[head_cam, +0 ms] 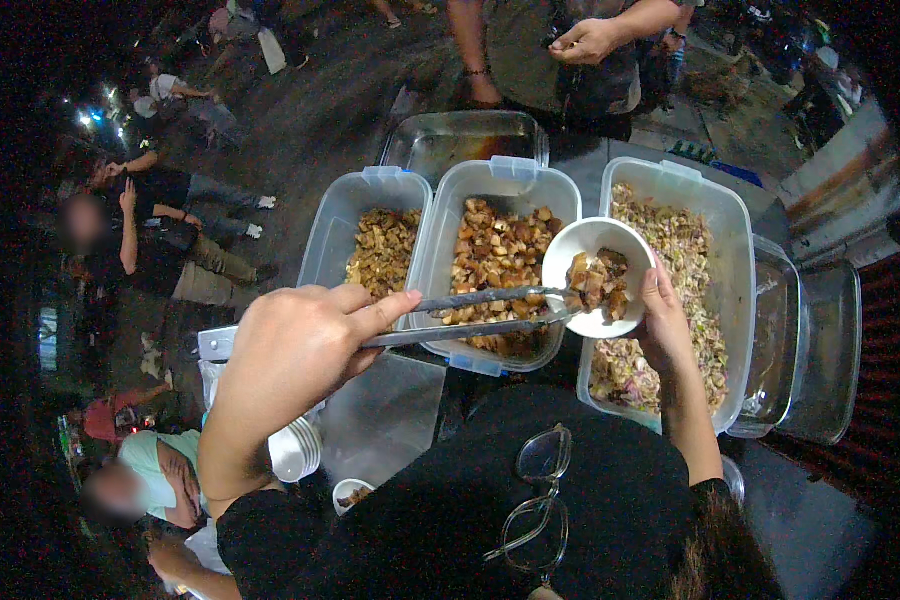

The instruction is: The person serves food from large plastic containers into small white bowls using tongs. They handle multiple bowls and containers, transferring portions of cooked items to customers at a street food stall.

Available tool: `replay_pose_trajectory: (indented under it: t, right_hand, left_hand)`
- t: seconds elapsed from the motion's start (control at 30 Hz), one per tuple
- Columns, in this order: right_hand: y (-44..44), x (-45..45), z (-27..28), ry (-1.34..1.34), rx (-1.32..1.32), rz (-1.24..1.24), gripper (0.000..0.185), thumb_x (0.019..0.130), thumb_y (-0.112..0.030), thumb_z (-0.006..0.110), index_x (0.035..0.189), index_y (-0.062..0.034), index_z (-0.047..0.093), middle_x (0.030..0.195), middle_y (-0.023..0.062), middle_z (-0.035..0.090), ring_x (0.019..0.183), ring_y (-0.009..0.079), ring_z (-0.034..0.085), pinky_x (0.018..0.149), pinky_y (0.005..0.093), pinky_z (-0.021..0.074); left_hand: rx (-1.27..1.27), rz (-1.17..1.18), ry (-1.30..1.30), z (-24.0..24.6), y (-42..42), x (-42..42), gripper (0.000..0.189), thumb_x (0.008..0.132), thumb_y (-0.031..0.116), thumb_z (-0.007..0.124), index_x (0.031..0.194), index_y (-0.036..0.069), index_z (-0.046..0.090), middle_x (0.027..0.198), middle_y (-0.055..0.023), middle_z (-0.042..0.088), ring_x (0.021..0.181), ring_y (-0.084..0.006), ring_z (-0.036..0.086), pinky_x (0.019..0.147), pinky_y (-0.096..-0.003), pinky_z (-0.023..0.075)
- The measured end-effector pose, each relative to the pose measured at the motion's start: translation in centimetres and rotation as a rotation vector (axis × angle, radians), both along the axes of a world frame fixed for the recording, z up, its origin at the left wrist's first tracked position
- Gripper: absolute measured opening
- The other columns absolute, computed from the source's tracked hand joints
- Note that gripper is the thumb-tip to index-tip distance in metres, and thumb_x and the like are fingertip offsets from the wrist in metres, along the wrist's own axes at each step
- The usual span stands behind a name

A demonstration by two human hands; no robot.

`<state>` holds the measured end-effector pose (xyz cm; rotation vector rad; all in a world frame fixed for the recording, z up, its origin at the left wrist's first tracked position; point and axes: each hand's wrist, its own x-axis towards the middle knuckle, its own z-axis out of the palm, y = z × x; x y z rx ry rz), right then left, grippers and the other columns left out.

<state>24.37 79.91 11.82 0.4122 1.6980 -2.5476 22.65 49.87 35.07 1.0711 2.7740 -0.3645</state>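
Note:
My left hand (300, 337) grips a pair of metal tongs (487, 326), thumb along one arm. Their tips reach over the rim of a white bowl (562, 255) and touch browned chopped meat (600, 285) inside it. Whether a piece is pinched between the tips is unclear. My right hand (664, 315) holds that bowl by its right side, tilted towards me. Beneath the tongs stands a clear plastic tub (570, 187) of browned meat chunks (487, 247). The bowl partly overlaps a larger tub (742, 217) of a pale chopped mixture with purple bits (697, 300).
Left is another tub (322, 232) of finer brown pieces. Lidlike clear containers (825, 352) sit right, another (465, 127) behind. Stacked white bowls (296, 450) and a bowl with meat (352, 495) are lower left. A person's hand (589, 41) is across the table; other people stand left.

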Motion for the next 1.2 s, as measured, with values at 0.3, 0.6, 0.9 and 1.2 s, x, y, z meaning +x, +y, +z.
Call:
replay_pose_trajectory:
  t: [0.3, 0.6, 0.9, 1.2]
  right_hand:
    - [-0.2, -0.6, -2.5, 0.126, 0.194, 0.033, 0.051, 0.094, -0.038, 0.040, 0.134, -0.0050, 0.035, 0.130, 0.0096, 0.043, 0.119, 0.0179, 0.039, 0.100, 0.0315, 0.0312]
    - [0.7, -1.3, -4.3, 0.071, 0.076, -0.160, 0.048, 0.094, -0.038, 0.040, 0.134, -0.0126, 0.029, 0.113, 0.0112, 0.052, 0.087, 0.0197, 0.062, 0.058, 0.0341, 0.0579]
    - [3.3, 0.3, -3.4, -0.028, 0.238, -0.368, 0.048, 0.095, -0.040, 0.037, 0.126, -0.0031, 0.042, 0.102, 0.0071, 0.057, 0.088, 0.0127, 0.054, 0.076, 0.0258, 0.0448]
    - [4.2, 3.2, -2.9, -0.072, 0.095, -0.473, 0.047, 0.095, -0.038, 0.037, 0.131, -0.0084, 0.031, 0.118, 0.0108, 0.049, 0.099, 0.0232, 0.057, 0.074, 0.0392, 0.0547]
  left_hand:
    - [-0.140, 0.047, -0.118, -0.6, 1.6, -0.8, 0.056, 0.070, 0.024, 0.068, 0.123, 0.022, 0.050, 0.077, -0.0072, 0.057, 0.065, -0.0269, 0.060, 0.056, -0.0378, 0.0489]
    - [-0.158, 0.128, -0.085, 0.7, -1.5, -0.6, 0.060, 0.066, 0.022, 0.070, 0.122, 0.021, 0.051, 0.078, -0.0080, 0.058, 0.068, -0.0283, 0.060, 0.058, -0.0386, 0.0488]
    - [-0.304, 0.177, -0.066, -11.2, -0.9, -10.9, 0.062, 0.066, 0.030, 0.073, 0.121, 0.014, 0.050, 0.096, -0.0101, 0.062, 0.083, -0.0266, 0.063, 0.067, -0.0377, 0.0522]
    - [-0.280, -0.030, -0.139, -23.3, 3.2, -18.1, 0.090, 0.061, 0.040, 0.076, 0.134, 0.010, 0.033, 0.106, -0.0127, 0.056, 0.088, -0.0301, 0.060, 0.071, -0.0396, 0.0512]
